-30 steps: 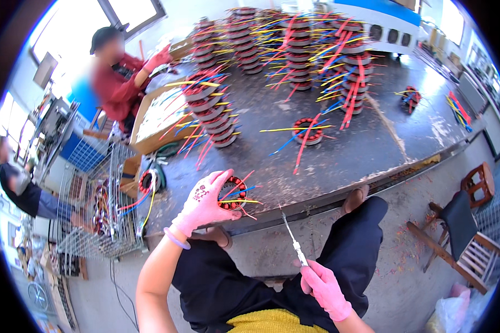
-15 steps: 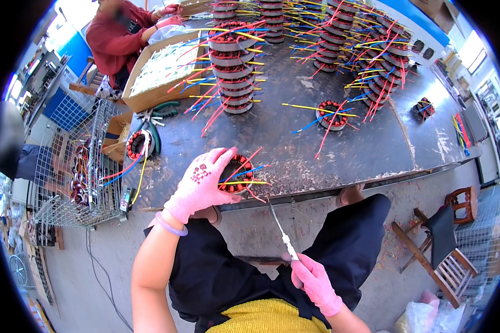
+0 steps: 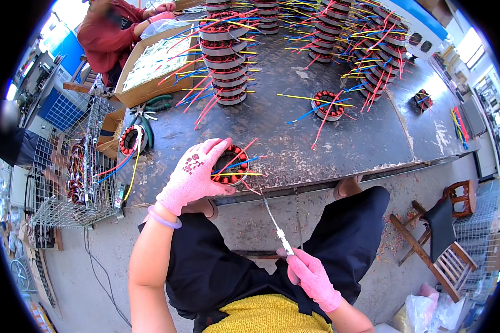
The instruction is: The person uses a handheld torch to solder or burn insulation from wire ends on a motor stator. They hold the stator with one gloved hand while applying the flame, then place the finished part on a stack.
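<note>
My left hand [image 3: 191, 176], in a pink glove, grips a ring-shaped wound stator [image 3: 232, 165] with red, blue and yellow wires at the near edge of the dark metal table [image 3: 272, 127]. My right hand [image 3: 312, 277], also pink-gloved, is low over my lap and holds a thin metal tool with a white handle [image 3: 276, 228]. The tool's tip points up toward the stator's wires.
Tall stacks of stators [image 3: 223, 61] with coloured leads stand on the table, and a single stator [image 3: 328, 104] lies in the middle. A person in red [image 3: 108, 30] works at a cardboard box [image 3: 150, 61] far left. A wire basket [image 3: 75, 166] stands left, a wooden chair [image 3: 444, 233] right.
The view has tilted down and nearer to the table. My left hand keeps its grip on the stator; my right hand with the tool has stayed below it, tip still raised.
</note>
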The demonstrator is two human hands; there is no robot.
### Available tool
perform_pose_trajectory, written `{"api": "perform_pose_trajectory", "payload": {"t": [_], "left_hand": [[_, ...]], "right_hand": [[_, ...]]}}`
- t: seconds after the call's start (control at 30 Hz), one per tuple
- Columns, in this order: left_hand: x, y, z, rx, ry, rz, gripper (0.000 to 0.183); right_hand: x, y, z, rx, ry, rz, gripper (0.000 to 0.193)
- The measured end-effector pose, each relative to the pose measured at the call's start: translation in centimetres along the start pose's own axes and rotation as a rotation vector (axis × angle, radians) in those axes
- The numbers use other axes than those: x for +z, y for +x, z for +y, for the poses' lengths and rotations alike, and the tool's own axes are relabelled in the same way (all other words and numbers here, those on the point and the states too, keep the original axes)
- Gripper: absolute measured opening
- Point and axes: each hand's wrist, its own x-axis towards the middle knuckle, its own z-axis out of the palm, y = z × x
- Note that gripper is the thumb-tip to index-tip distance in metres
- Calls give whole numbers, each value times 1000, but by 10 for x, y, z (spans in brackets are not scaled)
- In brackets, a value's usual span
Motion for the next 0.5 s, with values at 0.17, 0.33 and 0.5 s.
{"api": "perform_pose_trajectory", "payload": {"t": [0.17,0.33,0.5], "left_hand": [[0,0,-1,-2,-6,2,99],[2,0,1,2,-5,12,99],[1,-1,1,-15,-14,9,98]], "right_hand": [[3,1,1,11,37,-7,35],[5,-1,-4,27,38,4,35],[4,-1,-2,23,20,12,36]]}}
